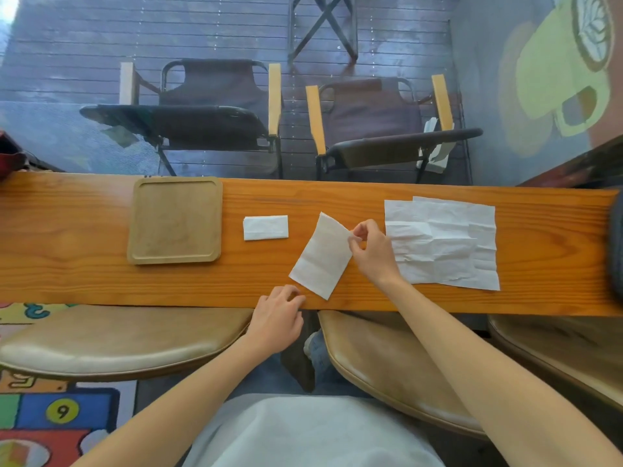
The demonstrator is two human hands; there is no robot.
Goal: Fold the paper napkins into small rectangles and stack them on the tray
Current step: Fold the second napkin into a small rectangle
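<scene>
A half-folded white napkin (322,256) lies tilted on the wooden table (84,257), its far end lifted. My right hand (371,251) pinches its right edge near the top corner. My left hand (278,316) hovers at the table's near edge, just left of the napkin's lower corner, fingers loosely curled and holding nothing. A small folded napkin rectangle (265,227) rests flat between the napkin and the square wooden tray (133,230), which has nothing on it. A pile of unfolded napkins (445,244) lies spread at the right.
Two folding chairs (209,109) stand beyond the table's far edge. Cushioned stools (118,338) sit under the near edge. A dark object (617,244) touches the table's right end, and a red item (8,156) is at the far left.
</scene>
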